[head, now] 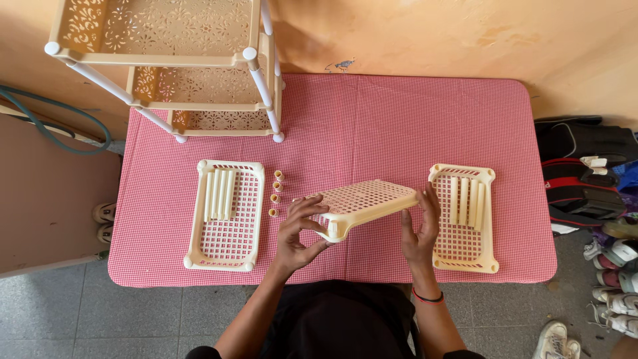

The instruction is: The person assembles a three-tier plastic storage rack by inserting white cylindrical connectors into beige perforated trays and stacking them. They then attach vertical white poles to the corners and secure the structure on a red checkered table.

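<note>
above pink checked table (372,119), cream perforated shelf tray (365,201) held tilted between both hands, lifted off cloth; left hand (299,233) fingers curled, spread moderately, gripping tray's near-left corner; right hand (420,229) fingers fairly straight, close together, pressed flat against tray's right end; cream tray with tubes (226,216) lies left; second such tray (465,219) just right of right hand; small connectors (276,194) near left fingers; assembled rack (179,66) at far left corner

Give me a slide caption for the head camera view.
Both hands, left hand and right hand, hold a cream perforated shelf tray tilted above a pink checked tablecloth.
</note>
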